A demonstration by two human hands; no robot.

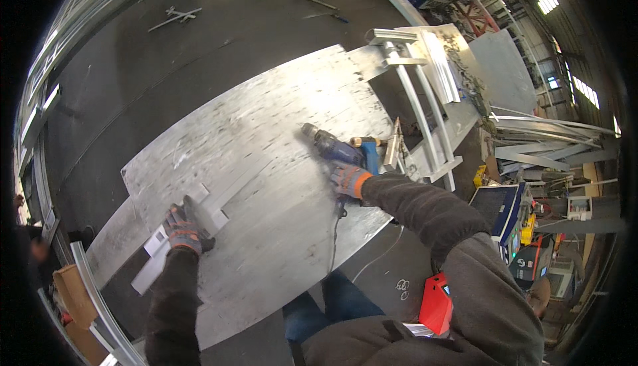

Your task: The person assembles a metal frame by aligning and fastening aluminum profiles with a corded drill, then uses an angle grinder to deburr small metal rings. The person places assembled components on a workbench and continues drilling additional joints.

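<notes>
My left hand (183, 228), in a grey and orange work glove, lies on light metal pieces at the left of a metal-sheet worktop (266, 127). Its fingers are stretched out. A short metal profile (151, 266) sticks out beside it toward the worktop's left edge, and a small angled metal piece (220, 218) is just to its right. My right hand (348, 180), gloved alike, is closed around a dark blue corded power drill (339, 151). The drill's chuck points to the far left, over the worktop. Some motion blurs this hand, and its palm side is hidden.
Right of the drill, a hammer (365, 142), a blue tool (370, 158) and metal scraps crowd the worktop. A metal frame (415, 100) stands beyond them. A red box (435, 304) is near my right elbow. Machines (498, 210) and stacked profiles (545, 143) are farther right.
</notes>
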